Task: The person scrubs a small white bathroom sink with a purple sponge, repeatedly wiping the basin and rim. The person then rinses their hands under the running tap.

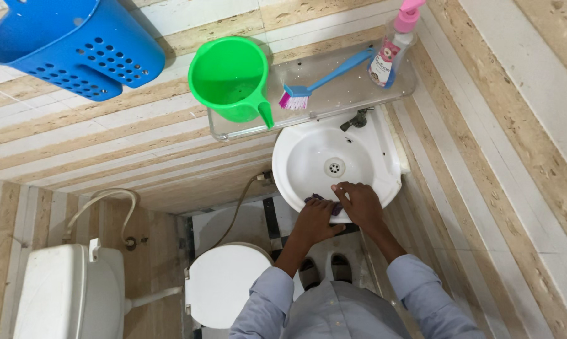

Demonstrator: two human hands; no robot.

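Observation:
A small white wash basin (308, 157) hangs in the corner of a tiled bathroom. Both my hands rest on its near rim. My left hand (316, 220) grips a dark purple cloth (324, 202) pressed against the rim. Beside it, my right hand (358, 202) lies on the same rim with fingers spread, touching the cloth's edge. A dark tap (356, 119) sits at the back of the basin, and the drain (334, 167) shows in its middle.
A clear shelf (333, 94) above the basin carries a green jug (232, 78), a blue brush with pink bristles (315, 85) and a pink-capped pump bottle (393, 47). A blue perforated basket (73, 44) hangs top left. A white toilet (227, 282) and cistern (64, 295) stand left.

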